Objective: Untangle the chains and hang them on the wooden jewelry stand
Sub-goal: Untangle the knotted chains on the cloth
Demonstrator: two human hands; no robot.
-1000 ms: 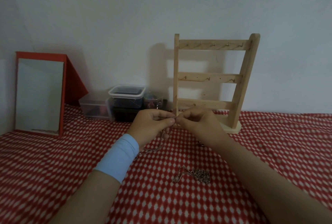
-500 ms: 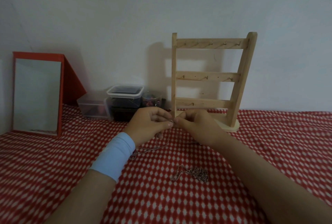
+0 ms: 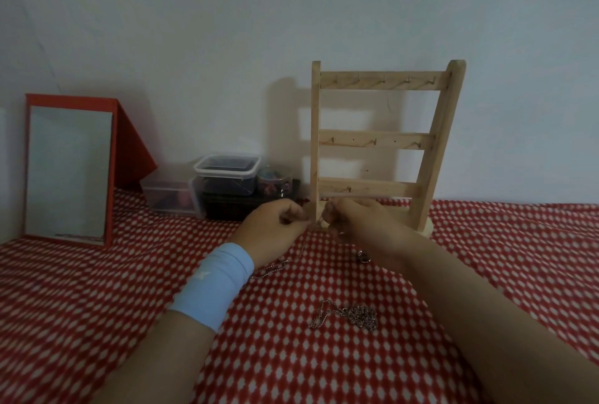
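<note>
- The left hand (image 3: 275, 225) and right hand (image 3: 356, 225) meet just in front of the wooden jewelry stand (image 3: 372, 141), low by its base.
- Both have curled fingers pinching a thin chain (image 3: 272, 269), which trails onto the red-and-white cloth (image 3: 97, 306) beside the blue wristband (image 3: 214, 283).
- A second chain (image 3: 351, 321) lies bunched on the cloth between the forearms.
- A red-framed mirror (image 3: 68, 173) and plastic boxes (image 3: 227, 173) stand by the wall.
</note>
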